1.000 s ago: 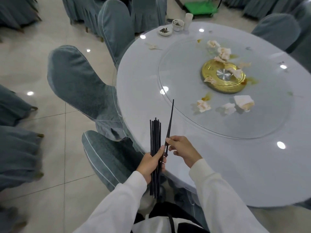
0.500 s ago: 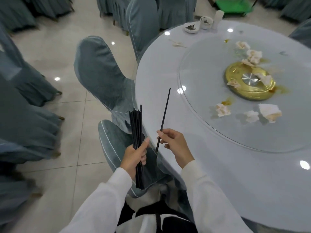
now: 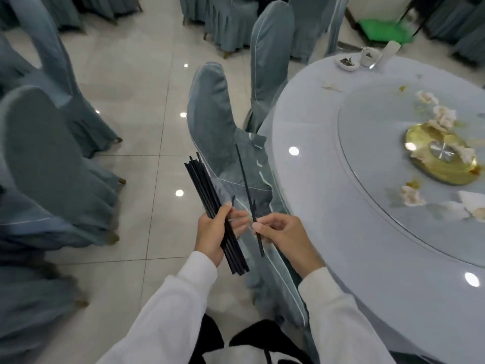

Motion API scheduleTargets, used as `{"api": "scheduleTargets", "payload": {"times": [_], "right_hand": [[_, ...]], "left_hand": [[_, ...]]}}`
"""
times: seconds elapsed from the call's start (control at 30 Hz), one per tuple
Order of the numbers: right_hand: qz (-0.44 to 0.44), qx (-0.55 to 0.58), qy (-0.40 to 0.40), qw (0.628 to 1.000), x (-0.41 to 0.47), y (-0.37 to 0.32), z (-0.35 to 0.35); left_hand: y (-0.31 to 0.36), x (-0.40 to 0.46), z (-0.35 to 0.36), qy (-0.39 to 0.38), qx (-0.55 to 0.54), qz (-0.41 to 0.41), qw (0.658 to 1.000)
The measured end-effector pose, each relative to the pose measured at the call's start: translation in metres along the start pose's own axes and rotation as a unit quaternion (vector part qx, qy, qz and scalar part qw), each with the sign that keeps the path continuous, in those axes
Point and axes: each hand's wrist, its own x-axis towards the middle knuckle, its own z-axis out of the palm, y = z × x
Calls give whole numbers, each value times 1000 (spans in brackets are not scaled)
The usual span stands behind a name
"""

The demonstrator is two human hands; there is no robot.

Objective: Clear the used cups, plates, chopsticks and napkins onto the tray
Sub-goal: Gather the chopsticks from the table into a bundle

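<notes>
My left hand (image 3: 212, 233) grips a bundle of several black chopsticks (image 3: 203, 186), fanned up and to the left over the chair seats. My right hand (image 3: 283, 236) pinches a single black chopstick (image 3: 244, 177) close beside the bundle, nearly upright. Both hands hover off the left edge of the round table (image 3: 315, 206). Crumpled used napkins (image 3: 412, 197) lie on the glass turntable (image 3: 372, 164) around its gold hub (image 3: 441, 156). A small dish (image 3: 347, 62), a cup (image 3: 370, 55) and a tall white cup (image 3: 391, 52) stand at the table's far edge.
Grey-blue covered chairs (image 3: 223, 122) stand tight against the table's left side, one directly under my hands. More covered chairs (image 3: 44, 153) line the left over the glossy tiled floor (image 3: 147, 82). A green cart (image 3: 383, 28) sits beyond the table.
My view has swung left, so the table now sits at the right. Both hands moved off the table edge, and the single chopstick has come closer to the bundle.
</notes>
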Motion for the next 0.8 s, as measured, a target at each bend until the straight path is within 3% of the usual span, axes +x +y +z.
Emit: {"api": "scheduleTargets", "payload": {"times": [0.47,0.6,0.7,0.8], "right_hand": [[-41,-112,-107,987,68,-42,176],[-48,-124,-122,983,101,-51,211],[-18,-81,-73,994,139,-61,230],[66,34,-1,997,181,-72,245]], "left_hand": [[112,36,-106,82,-94,60,990],[148,67,-113,119,-67,81,987],[183,101,-111,123,-75,97,985],[218,137,-101,127,-100,112,981]]}}
